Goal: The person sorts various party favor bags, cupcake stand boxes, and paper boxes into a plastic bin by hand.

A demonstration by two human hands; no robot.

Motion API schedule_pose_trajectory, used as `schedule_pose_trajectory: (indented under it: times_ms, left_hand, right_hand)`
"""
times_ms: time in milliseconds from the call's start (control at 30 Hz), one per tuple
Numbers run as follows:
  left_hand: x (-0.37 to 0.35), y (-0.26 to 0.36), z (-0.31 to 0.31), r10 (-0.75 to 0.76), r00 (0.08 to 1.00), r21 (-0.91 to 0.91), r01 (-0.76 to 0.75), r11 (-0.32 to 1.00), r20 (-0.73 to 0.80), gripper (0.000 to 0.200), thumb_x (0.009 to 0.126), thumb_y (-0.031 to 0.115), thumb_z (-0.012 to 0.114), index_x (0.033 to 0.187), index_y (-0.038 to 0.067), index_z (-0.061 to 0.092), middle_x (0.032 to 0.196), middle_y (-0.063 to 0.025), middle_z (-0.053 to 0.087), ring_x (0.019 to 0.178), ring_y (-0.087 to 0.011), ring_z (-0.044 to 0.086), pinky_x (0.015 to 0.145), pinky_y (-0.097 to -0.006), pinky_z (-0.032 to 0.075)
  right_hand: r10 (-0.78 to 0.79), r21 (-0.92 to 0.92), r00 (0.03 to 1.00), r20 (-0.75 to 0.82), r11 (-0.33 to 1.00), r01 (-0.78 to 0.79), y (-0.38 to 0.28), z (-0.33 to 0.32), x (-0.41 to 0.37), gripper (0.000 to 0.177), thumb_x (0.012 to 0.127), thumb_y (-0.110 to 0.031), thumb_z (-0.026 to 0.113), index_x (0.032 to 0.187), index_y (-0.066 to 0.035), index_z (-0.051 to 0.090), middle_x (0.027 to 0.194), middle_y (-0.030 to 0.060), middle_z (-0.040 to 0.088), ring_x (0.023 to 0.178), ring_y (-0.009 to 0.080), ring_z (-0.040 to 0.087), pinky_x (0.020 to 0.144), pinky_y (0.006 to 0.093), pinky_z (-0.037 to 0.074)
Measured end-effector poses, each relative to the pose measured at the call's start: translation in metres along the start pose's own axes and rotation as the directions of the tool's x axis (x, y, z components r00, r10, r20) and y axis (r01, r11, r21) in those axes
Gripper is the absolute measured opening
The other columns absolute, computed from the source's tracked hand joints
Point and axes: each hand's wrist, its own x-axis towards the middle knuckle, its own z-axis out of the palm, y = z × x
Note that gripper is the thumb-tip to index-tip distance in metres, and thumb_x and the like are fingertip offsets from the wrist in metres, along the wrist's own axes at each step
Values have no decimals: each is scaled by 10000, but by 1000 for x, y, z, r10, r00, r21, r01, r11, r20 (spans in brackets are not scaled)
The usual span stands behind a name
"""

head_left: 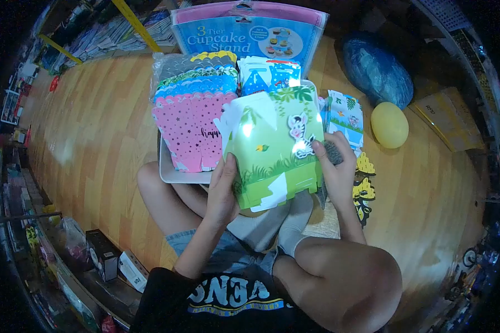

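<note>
My left hand (223, 191) grips the lower left edge of a green flat-folded cardboard party box (264, 161) printed with a zebra, leaves and grass. On its right edge, my right hand (340, 169) is closed, with the thumb on the front near the zebra. White tabs and slots show along the box's lower end. Behind it, a white tray (164, 169) holds a stack of pink star-printed cardboard pieces (180, 125), with blue and grey ones in clear plastic above. Blue printed cards (269, 75) stand beside that stack, partly covered by the green box.
A cupcake stand package (216, 41) stands behind the tray. To the right are more printed cards (347, 119), yellow-and-black cutouts (364, 188), a yellow balloon (389, 125), a blue plastic bag (378, 66) and a cardboard carton (450, 119). Stocked shelves line the wooden floor (100, 139).
</note>
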Motion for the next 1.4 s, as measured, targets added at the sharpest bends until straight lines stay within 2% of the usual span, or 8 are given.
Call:
schedule_pose_trajectory:
  times_ms: [400, 633, 733, 900, 1067, 1133, 1233, 1400]
  left_hand:
    - [-5, 1, -3, 12, 1000, 29, -12, 1000, -27, 410, 910, 256, 432, 1238, 17, 369, 1127, -90, 503, 985, -151, 527, 818, -283, 452]
    - [-4, 24, -18, 109, 993, 81, -106, 991, -39, 456, 899, 321, 433, 1228, 13, 367, 1108, -82, 510, 994, -165, 522, 847, -283, 426]
    - [2, 13, -13, 58, 997, 0, -58, 998, -46, 468, 900, 319, 428, 1247, 18, 339, 1148, -97, 480, 1045, -154, 486, 863, -286, 415]
    - [10, 2, 0, 84, 996, -86, -86, 993, -33, 448, 910, 251, 434, 1282, 37, 306, 1171, -94, 463, 1041, -153, 481, 845, -272, 419]
    - [12, 0, -7, 236, 972, 300, -220, 928, -19, 430, 916, 215, 431, 1279, 21, 310, 1170, -84, 456, 1006, -130, 480, 825, -249, 420]
    - [14, -6, 2, 243, 969, 310, -218, 926, -45, 442, 906, 225, 447, 1281, 38, 306, 1189, -87, 447, 1033, -147, 476, 864, -269, 405]
    - [10, -54, -27, 251, 966, 454, -194, 869, -68, 448, 892, 206, 470, 1282, 60, 305, 1230, -94, 424, 1077, -165, 461, 896, -291, 394]
    - [-7, -30, -3, 213, 976, 223, -198, 955, -47, 446, 884, 89, 458, 1294, 32, 293, 1213, -102, 446, 1058, -181, 481, 897, -309, 401]
  right_hand:
    - [224, 272, 964, 143, 928, -256, -6, -13, 0, 201, 814, -199, 609, 800, -3, 569, 718, -4, 552, 656, 65, 469, 602, 205, 382]
    - [115, 280, 845, -522, 959, 42, 20, -63, 30, 209, 845, -208, 561, 860, 0, 574, 801, 23, 566, 740, 99, 496, 691, 248, 395]
    - [69, 21, 956, -284, 998, -65, 19, -40, 16, 188, 830, -183, 577, 848, 4, 567, 764, 14, 560, 736, 84, 487, 683, 251, 397]
    - [132, 337, 972, 195, 922, -193, 11, -5, -8, 138, 844, -90, 524, 941, 6, 545, 801, 3, 554, 781, 66, 496, 741, 221, 398]
    - [51, 222, 958, -283, 975, 14, 0, -15, 1, 270, 879, -157, 458, 1089, 10, 492, 1049, 80, 520, 987, 139, 469, 818, 290, 400]
    - [-327, 44, 845, -424, 924, 380, -8, -4, -12, 486, 895, -355, 395, 1187, 32, 434, 1218, 140, 436, 1134, 229, 415, 943, 354, 331]
    - [-467, -117, 558, 686, 686, 718, -35, 20, -16, 701, 720, -392, 588, 1285, -49, 356, 1366, 101, 298, 1249, 309, 281, 1028, 475, 180]
    - [-362, -456, 791, 493, 667, 589, -33, 21, 8, 535, 772, -263, 559, 1261, -107, 407, 1387, 70, 276, 1280, 295, 233, 1020, 539, 119]
